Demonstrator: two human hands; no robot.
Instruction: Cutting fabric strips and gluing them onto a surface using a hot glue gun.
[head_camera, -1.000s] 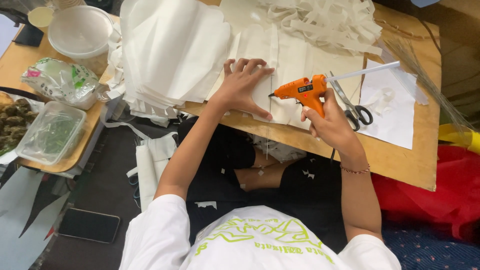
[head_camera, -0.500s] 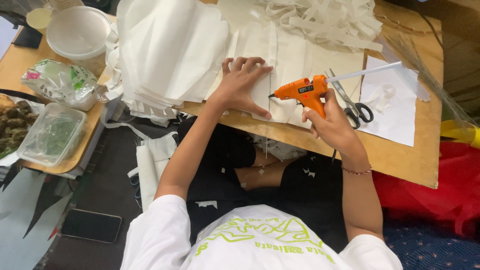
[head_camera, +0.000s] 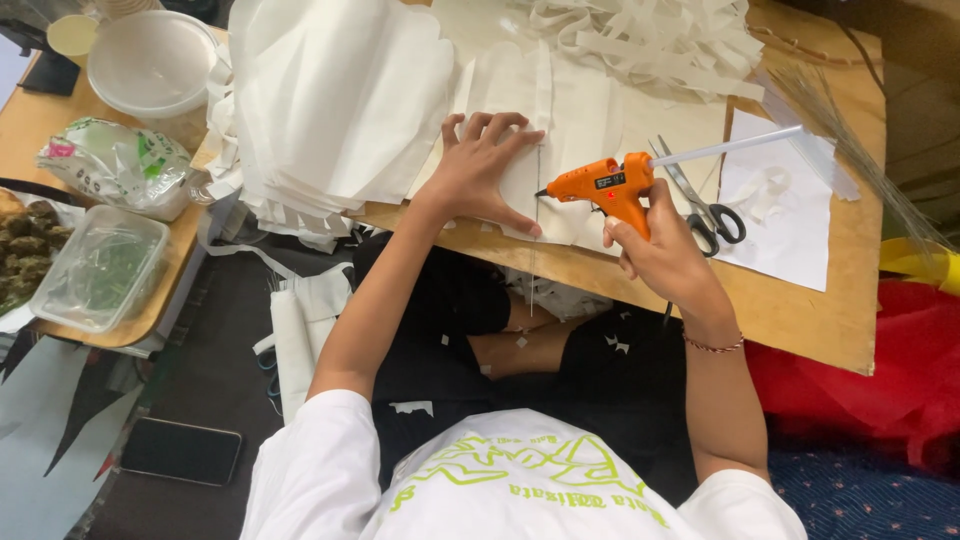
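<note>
At the board's (head_camera: 800, 330) near edge, right hand (head_camera: 665, 255) grips glue gun (head_camera: 605, 185).

A home craft corner: low wooden board (head_camera: 800, 320) heaped with cut white paper strips (head_camera: 650, 35), scissors (head_camera: 705, 205), food containers (head_camera: 95, 265) alongside, phone (head_camera: 180, 452) on the floor.

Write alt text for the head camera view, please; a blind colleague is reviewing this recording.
Seen from above, a seated person's right hand holds an orange glue gun, nozzle aimed at a strip of white fabric that the left hand presses flat on a wooden board. Scissors lie beside the gun, and folded white fabric is stacked to the left.
</note>
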